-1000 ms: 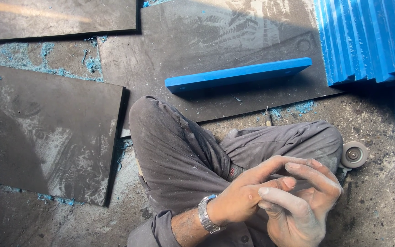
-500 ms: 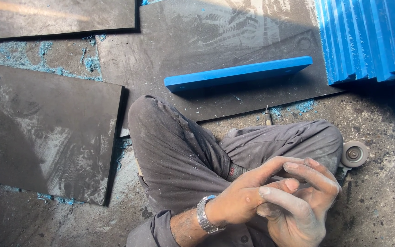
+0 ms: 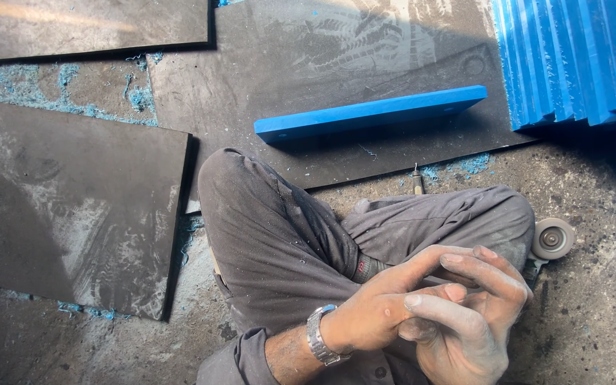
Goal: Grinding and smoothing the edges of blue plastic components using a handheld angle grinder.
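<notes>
- Head view, looking straight down at crossed legs in grey trousers (image 3: 279, 249) on a gritty concrete floor (image 3: 586, 335).
- Left hand (image 3: 379, 306), metal watch (image 3: 319, 336) on the wrist, laid against the right hand (image 3: 465, 314) just above the lap; fingers of both loosely curled and overlapping, dusted grey.
- Can't tell if anything small is pinched in there. Nothing showing between the fingers, so calling both hands half-closed on each other, holding nothing visible.
- Nearest loose thing: a small round grinder wheel (image 3: 552, 239) on the floor, just beside the right knee, right of the hands and not touching them.
- Long blue plank (image 3: 368, 114) lying flat on a dark sheet (image 3: 336, 50), well apart from the hands, up past the knees, roughly mid-sheet and slightly slanted.
- Knees and shins sit between the hands and that plank, so the legs are in the way.
- Small pointed tool bit (image 3: 416, 182) standing near the sheet's near edge, just off the right shin.
- Stack of blue planks (image 3: 572, 57) on edge at the top right corner, a few more running down the right side.
- Second dark sheet (image 3: 73, 214) off to the left of the left knee, a third one (image 3: 87, 25) along the top left.
- Blue shavings (image 3: 73, 85) scattered on the floor between the sheets.
</notes>
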